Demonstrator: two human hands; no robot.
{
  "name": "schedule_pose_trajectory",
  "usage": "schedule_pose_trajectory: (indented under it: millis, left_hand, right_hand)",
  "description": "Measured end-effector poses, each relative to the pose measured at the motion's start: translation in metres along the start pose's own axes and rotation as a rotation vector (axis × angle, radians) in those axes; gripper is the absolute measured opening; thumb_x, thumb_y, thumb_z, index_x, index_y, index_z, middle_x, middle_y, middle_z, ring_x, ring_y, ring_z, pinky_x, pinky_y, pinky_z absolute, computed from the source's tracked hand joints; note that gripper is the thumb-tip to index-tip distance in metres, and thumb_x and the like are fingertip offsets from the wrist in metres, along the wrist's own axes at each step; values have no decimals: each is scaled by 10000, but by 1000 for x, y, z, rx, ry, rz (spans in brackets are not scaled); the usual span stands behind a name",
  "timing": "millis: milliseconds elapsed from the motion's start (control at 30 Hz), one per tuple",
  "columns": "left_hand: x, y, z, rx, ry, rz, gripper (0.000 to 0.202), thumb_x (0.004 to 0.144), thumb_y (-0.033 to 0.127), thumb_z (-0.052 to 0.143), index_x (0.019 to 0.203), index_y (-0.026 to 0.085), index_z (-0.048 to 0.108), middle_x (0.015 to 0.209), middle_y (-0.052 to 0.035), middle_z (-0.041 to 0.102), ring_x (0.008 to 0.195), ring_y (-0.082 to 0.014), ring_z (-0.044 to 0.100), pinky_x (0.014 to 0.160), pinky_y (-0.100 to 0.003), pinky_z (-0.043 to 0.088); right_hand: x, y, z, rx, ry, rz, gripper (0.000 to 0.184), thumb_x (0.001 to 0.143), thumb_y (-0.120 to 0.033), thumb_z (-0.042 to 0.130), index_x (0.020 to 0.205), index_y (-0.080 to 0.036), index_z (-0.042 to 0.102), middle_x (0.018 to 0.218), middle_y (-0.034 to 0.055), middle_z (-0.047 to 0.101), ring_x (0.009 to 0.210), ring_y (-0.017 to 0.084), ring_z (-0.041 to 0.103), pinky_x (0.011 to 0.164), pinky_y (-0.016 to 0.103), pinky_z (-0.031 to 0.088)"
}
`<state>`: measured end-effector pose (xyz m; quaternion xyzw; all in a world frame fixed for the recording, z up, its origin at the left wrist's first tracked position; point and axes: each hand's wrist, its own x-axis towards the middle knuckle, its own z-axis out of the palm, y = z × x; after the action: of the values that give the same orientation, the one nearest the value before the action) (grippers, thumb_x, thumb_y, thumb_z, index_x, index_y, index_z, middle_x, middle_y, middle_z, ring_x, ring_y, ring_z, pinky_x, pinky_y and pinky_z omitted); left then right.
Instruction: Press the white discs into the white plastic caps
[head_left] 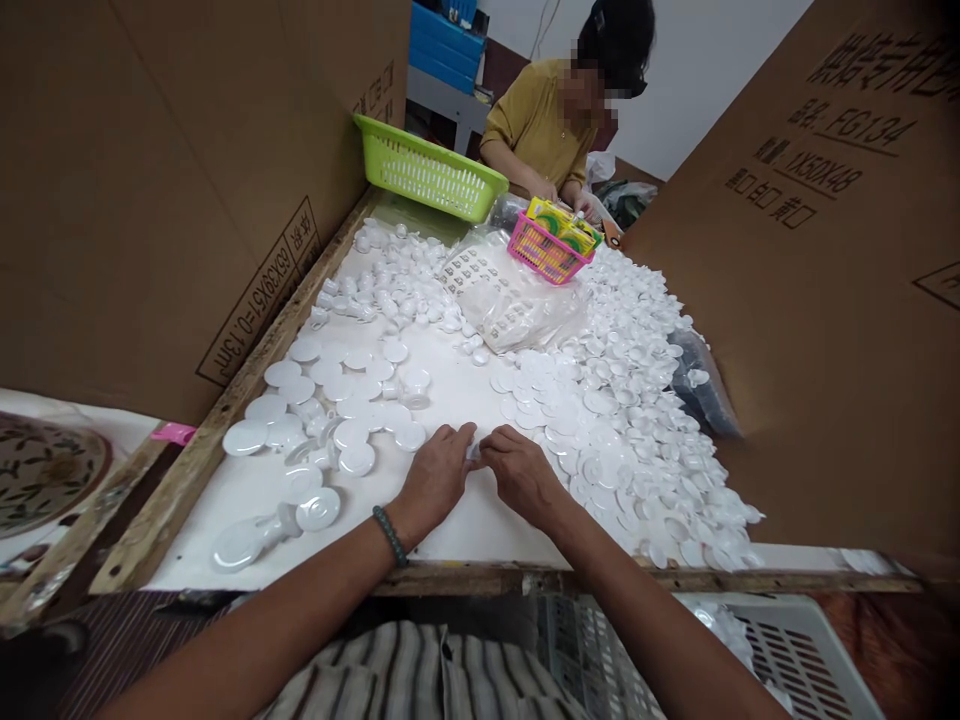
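Note:
Close together over the front middle of the white table [480,530], my left hand [439,475] and my right hand [521,475] both pinch a small white plastic piece [474,452]. Fingers cover most of it, so its full shape is hidden. Left of my hands lie white pieces with round discs and short stems [259,530], some on their sides. To the right, flat white discs [540,400] overlap in a spread that runs into a dense heap of small white plastic parts [637,400].
Tall cardboard boxes [810,330] flank the table, whose edge is a wooden strip [225,430]. At the back are a green basket [427,175], a pink basket [547,250] with yellow packets, and a plastic bag [510,300]. A person [540,120] works there. A crate [795,640] stands below.

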<state>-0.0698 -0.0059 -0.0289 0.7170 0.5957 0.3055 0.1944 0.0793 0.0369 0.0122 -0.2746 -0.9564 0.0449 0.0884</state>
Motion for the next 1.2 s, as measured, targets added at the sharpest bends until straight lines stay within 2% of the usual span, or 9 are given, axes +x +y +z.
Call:
schedule_pose_trajectory:
  millis: [100, 267, 367, 500, 700, 933, 1200]
  left_hand:
    - [0, -1, 1, 11, 3, 11, 359, 810, 117, 490, 1157, 164, 411, 893, -48, 565, 875, -185, 489, 738, -301, 454]
    - [0, 1, -1, 24, -32, -15, 316, 820, 127, 472, 1130, 171, 430, 875, -50, 548, 861, -184, 490, 714, -296, 447]
    - [1, 2, -3, 34, -46, -23, 267, 840, 145, 442, 1105, 173, 452, 850, -49, 534, 837, -184, 489, 708, -298, 439]
    - [1, 2, -5, 12, -51, -28, 313, 835, 155, 457, 1147, 176, 432, 867, -48, 538, 841, -183, 489, 721, -299, 435]
    - [-1, 1, -6, -39, -20, -28, 346, 806, 141, 509, 1140, 183, 428, 904, -47, 548, 868, -182, 495, 734, -294, 439]
    - [-1, 0, -5, -13, -32, -5, 324, 808, 146, 507, 1124, 189, 447, 875, -46, 518, 831, -184, 487, 710, -295, 433]
    - [-1, 0, -9, -54, -40, 3, 345, 816, 139, 487, 1154, 191, 441, 884, -47, 529, 849, -183, 484, 726, -297, 431]
  right_hand:
    - [-1, 3, 3, -43, -11, -32, 271, 769, 48, 401, 706, -144, 582, 766, 66, 575, 760, 174, 445, 664, 290, 410]
    - [0, 6, 1, 29, -9, -18, 266, 763, 45, 417, 697, -154, 581, 748, 51, 569, 760, 162, 455, 647, 270, 399]
    - [5, 0, -1, -46, -55, -34, 284, 738, 61, 406, 679, -154, 582, 718, 57, 556, 740, 174, 446, 640, 287, 392]
    - [10, -10, -2, -131, -94, -48, 288, 714, 59, 403, 646, -154, 584, 694, 74, 546, 725, 192, 435, 656, 319, 392]
    - [2, -3, -4, 21, -17, 65, 282, 757, 39, 398, 668, -157, 581, 726, 48, 570, 718, 163, 440, 622, 280, 397]
    - [1, 2, -1, -13, -63, -99, 299, 757, 64, 373, 722, -140, 589, 772, 62, 579, 770, 172, 444, 695, 297, 413]
    - [0, 2, 3, 52, -22, -33, 307, 790, 37, 371, 752, -157, 606, 807, 62, 614, 802, 170, 487, 705, 296, 426]
